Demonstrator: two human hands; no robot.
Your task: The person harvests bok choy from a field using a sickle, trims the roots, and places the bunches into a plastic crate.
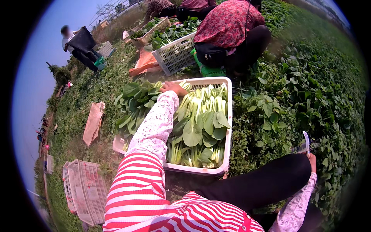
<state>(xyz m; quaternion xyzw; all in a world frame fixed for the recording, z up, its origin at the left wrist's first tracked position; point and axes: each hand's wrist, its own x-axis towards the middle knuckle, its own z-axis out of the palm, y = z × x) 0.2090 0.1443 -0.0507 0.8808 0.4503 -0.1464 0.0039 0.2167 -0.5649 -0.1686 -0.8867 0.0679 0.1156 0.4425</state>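
A cream plastic crate stands on the ground in front of me, holding rows of bok choy with pale stems and broad green leaves. My left hand lies over pale stems at the crate's far side. Beside it, more leafy bok choy spreads across the crate's left part, covering much of that rim. My left forearm crosses the crate, and whether the fingers grip any stems is hidden. Out to the right, beyond my bent knee, my right hand holds a knife with its blade pointing up.
A person in a red patterned top crouches ahead, near a filled crate. Other people work behind, and one person stands at far left. Stacked pale crates lie lower left. Green plants grow on the right.
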